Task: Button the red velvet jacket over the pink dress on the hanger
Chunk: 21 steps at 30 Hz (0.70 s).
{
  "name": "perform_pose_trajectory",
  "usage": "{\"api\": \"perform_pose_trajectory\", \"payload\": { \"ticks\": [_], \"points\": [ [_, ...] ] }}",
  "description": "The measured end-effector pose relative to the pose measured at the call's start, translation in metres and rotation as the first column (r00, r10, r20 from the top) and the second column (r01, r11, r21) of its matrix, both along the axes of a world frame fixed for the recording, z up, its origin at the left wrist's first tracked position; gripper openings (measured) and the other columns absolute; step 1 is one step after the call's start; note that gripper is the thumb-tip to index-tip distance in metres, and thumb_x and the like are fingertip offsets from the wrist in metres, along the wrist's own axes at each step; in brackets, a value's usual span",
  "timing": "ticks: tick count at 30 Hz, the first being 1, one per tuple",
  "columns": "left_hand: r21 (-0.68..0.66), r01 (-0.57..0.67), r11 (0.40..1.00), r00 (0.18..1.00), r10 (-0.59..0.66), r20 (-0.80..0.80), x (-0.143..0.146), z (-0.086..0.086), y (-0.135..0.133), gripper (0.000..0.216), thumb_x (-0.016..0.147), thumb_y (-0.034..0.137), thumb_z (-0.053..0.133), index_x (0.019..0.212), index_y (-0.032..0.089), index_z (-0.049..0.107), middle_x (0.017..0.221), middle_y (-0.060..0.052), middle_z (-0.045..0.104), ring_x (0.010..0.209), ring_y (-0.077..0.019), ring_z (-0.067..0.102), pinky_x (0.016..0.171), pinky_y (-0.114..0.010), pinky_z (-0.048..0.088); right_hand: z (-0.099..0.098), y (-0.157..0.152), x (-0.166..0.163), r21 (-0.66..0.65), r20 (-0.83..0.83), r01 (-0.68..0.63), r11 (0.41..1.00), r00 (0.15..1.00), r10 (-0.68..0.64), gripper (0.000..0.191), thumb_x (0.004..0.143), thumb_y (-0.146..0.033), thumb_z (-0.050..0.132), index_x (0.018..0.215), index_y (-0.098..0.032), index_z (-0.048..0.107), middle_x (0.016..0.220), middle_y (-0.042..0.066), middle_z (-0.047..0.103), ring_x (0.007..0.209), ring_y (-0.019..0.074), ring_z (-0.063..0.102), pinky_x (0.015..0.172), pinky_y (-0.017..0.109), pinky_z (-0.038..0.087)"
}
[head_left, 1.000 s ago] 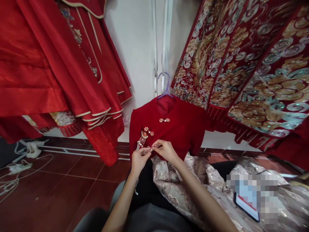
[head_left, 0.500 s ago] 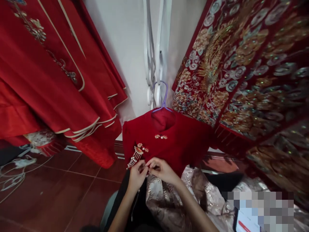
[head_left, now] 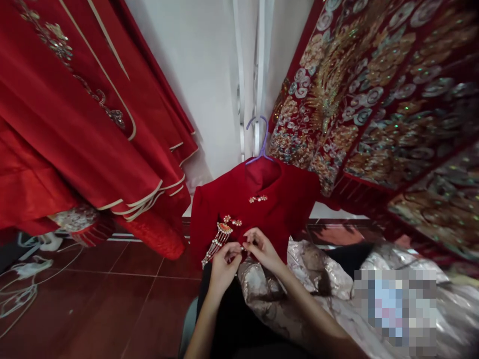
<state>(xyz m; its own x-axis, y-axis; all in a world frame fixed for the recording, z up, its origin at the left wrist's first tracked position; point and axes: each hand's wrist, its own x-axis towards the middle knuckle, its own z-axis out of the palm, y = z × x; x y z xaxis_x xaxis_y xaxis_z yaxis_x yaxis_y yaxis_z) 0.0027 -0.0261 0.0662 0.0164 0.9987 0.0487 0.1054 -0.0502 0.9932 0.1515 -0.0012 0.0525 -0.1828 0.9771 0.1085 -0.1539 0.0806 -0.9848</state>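
The fingers of my left hand and right hand pinch a small ornament (mostly hidden between them) at the lower front of the red top, on its purple hanger. Blocky blur masks part of the shiny cloth; red garments, cut off, flank the white wall above tiled floor.

The hanger carries the red jacket by its shoulders, the hem reaching the person's black-clad lap. Over the lap lies a shiny pale cloth, crumpled, spreading right; blurring hides part of it. The floor is dark red tile with light joints; white cables lie tangled on it at left.
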Motion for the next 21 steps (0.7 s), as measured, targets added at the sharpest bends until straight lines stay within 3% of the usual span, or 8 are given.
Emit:
{"api": "perform_pose_trajectory", "payload": {
  "ticks": [6, 10, 17, 21],
  "points": [
    [0.000, 0.105, 0.994, 0.994, -0.105, 0.001, -0.011, -0.004, 0.003, 0.028, 0.069, 0.021, 0.065, 0.096, 0.015, 0.065, 0.093, -0.009, 0.070, 0.085, -0.0176, 0.067, 0.082, -0.032, 0.054, 0.008, -0.023, 0.007, 0.036, 0.064, -0.055, 0.998, 0.997, 0.052, 0.031, 0.079, -0.033, 0.065, 0.106, -0.023, 0.053, 0.104, 0.003, 0.053, 0.099, 0.0146, 0.054, 0.089, 0.031, 0.049],
    [-0.013, 0.045, 0.999, 0.997, -0.044, 0.065, -0.011, -0.006, 0.005, 0.028, 0.067, 0.025, 0.067, 0.093, 0.015, 0.064, 0.086, -0.007, 0.070, 0.083, -0.0184, 0.068, 0.082, -0.033, 0.054, 0.020, -0.033, 0.010, 0.071, 0.076, -0.096, 0.993, 0.993, 0.091, 0.032, 0.081, -0.030, 0.065, 0.110, -0.024, 0.053, 0.110, 0.004, 0.054, 0.108, 0.0148, 0.054, 0.100, 0.036, 0.044],
    [0.001, -0.074, 0.997, 0.996, 0.074, 0.047, -0.020, -0.006, 0.004, 0.027, 0.064, 0.030, 0.071, 0.085, 0.015, 0.065, 0.078, -0.005, 0.071, 0.075, -0.0177, 0.068, 0.075, -0.029, 0.055, 0.029, -0.046, -0.006, 0.176, 0.079, -0.123, 0.977, 0.991, 0.110, 0.033, 0.082, -0.026, 0.064, 0.113, -0.025, 0.052, 0.118, 0.004, 0.052, 0.112, 0.0144, 0.053, 0.100, 0.034, 0.044],
    [0.029, -0.080, 0.996, 0.997, 0.079, 0.023, -0.015, 0.003, 0.000, 0.023, 0.061, 0.028, 0.071, 0.080, 0.015, 0.066, 0.074, -0.005, 0.071, 0.071, -0.0176, 0.068, 0.072, -0.029, 0.055, 0.030, -0.041, -0.006, 0.235, 0.243, -0.037, 0.971, 0.970, -0.022, 0.026, 0.083, -0.025, 0.058, 0.108, -0.022, 0.053, 0.109, 0.005, 0.055, 0.087, 0.0117, 0.059, 0.077, 0.027, 0.052]
  ]
}}
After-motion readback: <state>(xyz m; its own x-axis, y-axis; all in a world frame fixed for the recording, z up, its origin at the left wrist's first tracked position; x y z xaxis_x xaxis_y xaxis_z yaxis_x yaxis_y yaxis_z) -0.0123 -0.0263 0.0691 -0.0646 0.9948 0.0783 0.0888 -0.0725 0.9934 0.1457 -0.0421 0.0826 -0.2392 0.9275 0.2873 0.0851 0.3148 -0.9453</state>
